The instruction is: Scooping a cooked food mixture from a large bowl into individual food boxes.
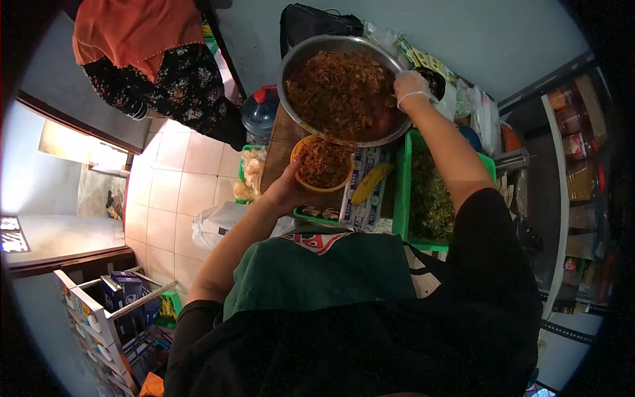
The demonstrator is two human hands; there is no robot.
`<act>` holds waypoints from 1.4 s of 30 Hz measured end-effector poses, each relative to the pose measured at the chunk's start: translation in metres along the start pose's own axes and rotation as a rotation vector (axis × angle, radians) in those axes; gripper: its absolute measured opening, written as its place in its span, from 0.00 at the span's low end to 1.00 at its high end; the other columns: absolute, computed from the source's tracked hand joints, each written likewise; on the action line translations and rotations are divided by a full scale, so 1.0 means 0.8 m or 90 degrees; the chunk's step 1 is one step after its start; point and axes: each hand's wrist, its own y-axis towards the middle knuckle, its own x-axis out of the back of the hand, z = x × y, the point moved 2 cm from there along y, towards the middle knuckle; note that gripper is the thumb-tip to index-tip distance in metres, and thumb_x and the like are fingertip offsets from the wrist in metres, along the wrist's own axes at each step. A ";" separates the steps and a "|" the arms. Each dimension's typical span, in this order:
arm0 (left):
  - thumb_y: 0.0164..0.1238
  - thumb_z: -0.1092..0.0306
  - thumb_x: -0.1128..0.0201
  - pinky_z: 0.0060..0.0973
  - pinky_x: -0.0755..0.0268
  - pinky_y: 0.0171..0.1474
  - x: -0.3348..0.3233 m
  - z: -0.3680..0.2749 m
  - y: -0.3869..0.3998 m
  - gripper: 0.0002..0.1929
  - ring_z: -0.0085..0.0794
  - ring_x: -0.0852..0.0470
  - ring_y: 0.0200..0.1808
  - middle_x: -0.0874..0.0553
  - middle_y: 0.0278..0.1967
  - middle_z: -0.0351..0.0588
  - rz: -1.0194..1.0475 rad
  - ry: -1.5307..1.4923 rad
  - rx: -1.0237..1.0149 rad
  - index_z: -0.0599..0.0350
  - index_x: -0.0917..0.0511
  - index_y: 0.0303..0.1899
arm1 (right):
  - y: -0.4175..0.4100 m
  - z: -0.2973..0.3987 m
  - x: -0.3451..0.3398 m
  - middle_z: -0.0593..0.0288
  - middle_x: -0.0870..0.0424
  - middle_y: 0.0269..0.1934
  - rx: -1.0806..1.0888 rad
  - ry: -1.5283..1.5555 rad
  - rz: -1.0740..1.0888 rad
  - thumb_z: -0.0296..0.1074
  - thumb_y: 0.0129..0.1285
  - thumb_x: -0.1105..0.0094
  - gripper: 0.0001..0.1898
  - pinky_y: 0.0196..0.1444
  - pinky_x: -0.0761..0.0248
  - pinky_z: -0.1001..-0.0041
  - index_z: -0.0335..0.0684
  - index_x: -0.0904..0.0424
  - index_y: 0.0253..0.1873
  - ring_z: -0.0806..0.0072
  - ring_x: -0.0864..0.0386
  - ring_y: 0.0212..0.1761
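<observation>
My left hand (289, 190) holds a small yellow bowl (322, 189) from its left side; the bowl is filled with reddish-brown shredded food. Just behind it stands a large round metal basin (343, 40) with more of this food in reddish sauce. My right hand (412, 90), in a clear plastic glove, is at the basin's right rim, its fingers bent; whether they grip the rim or something else cannot be told. A ripe banana (372, 183) lies on a blue-and-white patterned pack (362, 211) right of the bowl.
A green crate of chopped greens (401, 198) stands at the right. Left are a large water bottle (260, 114), bagged food (253, 168) and a white plastic bag (211, 226). Another person (158, 84) stands at the upper left. A black bag (317, 22) is behind the basin.
</observation>
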 end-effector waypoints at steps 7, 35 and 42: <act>0.67 0.36 0.51 0.56 0.46 0.67 -0.003 -0.005 -0.002 0.38 0.47 0.38 0.69 0.40 0.70 0.51 0.005 -0.029 0.028 0.43 0.52 0.72 | 0.024 -0.009 -0.134 0.58 0.16 0.48 0.196 -0.165 0.331 0.29 0.59 0.43 0.10 0.44 0.23 0.66 0.46 0.14 0.44 0.63 0.18 0.46; 0.64 0.31 0.52 0.52 0.49 0.67 0.028 0.008 0.004 0.40 0.42 0.38 0.69 0.37 0.69 0.47 -0.091 0.017 0.056 0.41 0.48 0.71 | -0.065 0.065 0.087 0.46 0.18 0.36 0.242 0.162 -0.167 0.26 0.46 0.39 0.05 0.44 0.23 0.61 0.34 0.19 0.29 0.53 0.18 0.42; 0.68 0.34 0.54 0.49 0.45 0.66 0.028 0.007 0.003 0.37 0.42 0.34 0.67 0.35 0.67 0.47 -0.077 0.006 0.046 0.44 0.47 0.71 | -0.089 0.093 0.029 0.44 0.19 0.41 0.128 0.307 0.175 0.26 0.55 0.44 0.08 0.47 0.25 0.61 0.34 0.19 0.39 0.49 0.20 0.45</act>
